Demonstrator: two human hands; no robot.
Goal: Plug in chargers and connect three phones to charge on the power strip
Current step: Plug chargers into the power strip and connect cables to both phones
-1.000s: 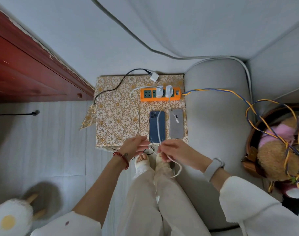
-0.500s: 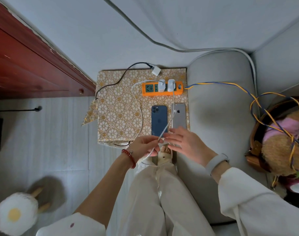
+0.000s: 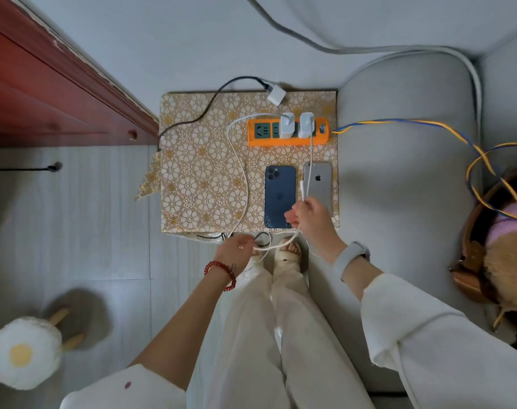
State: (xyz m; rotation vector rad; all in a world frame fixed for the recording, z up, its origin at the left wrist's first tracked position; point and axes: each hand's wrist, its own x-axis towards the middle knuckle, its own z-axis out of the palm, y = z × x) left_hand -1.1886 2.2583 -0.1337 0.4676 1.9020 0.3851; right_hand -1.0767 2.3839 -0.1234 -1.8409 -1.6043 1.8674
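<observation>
Her right hand (image 3: 306, 215) pinches the white cable (image 3: 306, 184) near its plug, fingers clamped, over the blue phone (image 3: 280, 196) and silver phone (image 3: 320, 180) on the worktop (image 3: 198, 172). Her left hand (image 3: 236, 250) grips the slack nearer her. That cord is light and floppy, so I'd hold it right behind the plug. Both chargers sit in the far power strip (image 3: 258, 140).

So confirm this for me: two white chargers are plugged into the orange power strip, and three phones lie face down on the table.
Not quite. The head view shows only two phones face down on the table: a blue phone and a silver phone. Two white chargers are indeed plugged into the orange power strip.
</observation>
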